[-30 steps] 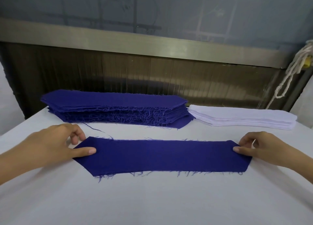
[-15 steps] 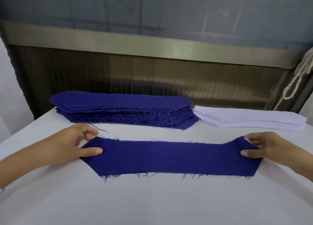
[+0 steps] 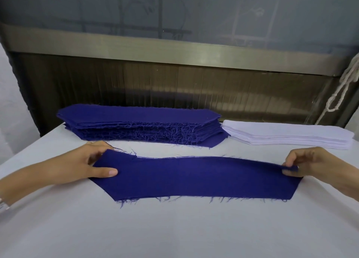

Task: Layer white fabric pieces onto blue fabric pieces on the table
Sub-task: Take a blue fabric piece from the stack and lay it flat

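Wrinkles are bad. Your left hand (image 3: 83, 168) and right hand (image 3: 314, 165) each pinch 1 end of the blue piece (image 3: 194, 178); pull gently, lay it flat.

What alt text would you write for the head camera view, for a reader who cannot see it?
A person's left hand and right hand pinch the ends of one long blue fabric piece lying across a white table. Behind it sit a stack of blue pieces on the left and a lower stack of white pieces on the right.
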`<move>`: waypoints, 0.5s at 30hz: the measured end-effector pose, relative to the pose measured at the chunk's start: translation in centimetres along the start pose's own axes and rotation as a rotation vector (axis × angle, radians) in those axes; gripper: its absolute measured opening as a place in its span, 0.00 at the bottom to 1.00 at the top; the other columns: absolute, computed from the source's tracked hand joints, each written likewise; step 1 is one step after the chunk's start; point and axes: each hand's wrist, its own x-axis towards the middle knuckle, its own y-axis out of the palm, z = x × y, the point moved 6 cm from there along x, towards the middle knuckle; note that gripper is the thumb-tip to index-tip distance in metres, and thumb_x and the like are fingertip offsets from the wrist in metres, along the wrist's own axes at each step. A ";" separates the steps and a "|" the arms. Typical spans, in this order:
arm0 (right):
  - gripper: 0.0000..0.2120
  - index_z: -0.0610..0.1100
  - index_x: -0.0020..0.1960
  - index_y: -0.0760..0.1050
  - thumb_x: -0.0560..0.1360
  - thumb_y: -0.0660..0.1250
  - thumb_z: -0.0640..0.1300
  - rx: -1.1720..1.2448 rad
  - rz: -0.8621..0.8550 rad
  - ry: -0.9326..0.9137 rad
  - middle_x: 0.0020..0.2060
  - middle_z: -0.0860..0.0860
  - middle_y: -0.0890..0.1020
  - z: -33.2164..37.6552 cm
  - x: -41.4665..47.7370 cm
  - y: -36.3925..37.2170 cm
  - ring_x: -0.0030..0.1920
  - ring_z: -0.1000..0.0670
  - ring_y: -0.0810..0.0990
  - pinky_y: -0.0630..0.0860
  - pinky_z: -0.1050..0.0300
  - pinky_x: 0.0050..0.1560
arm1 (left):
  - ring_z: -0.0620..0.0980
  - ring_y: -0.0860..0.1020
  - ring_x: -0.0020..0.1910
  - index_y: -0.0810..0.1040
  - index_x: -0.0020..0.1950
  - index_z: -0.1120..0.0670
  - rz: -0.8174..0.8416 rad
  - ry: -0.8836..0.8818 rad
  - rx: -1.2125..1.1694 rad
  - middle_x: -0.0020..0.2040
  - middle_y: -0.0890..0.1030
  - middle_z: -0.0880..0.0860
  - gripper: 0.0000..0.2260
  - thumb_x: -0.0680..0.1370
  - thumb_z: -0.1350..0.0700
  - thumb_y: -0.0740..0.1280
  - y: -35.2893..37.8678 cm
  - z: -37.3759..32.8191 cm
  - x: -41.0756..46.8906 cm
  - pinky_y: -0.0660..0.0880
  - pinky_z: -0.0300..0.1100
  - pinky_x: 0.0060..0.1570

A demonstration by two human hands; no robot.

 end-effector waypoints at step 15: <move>0.20 0.44 0.41 0.86 0.57 0.77 0.57 -0.071 0.002 0.224 0.37 0.47 0.87 1.4 -1.7 0.9 0.30 0.53 0.80 0.74 0.64 0.29 | 0.49 0.81 0.33 0.88 0.49 0.49 0.151 -0.370 -0.299 0.45 0.87 0.57 0.34 0.51 0.30 0.79 0.9 -0.1 -1.3 0.71 0.33 0.26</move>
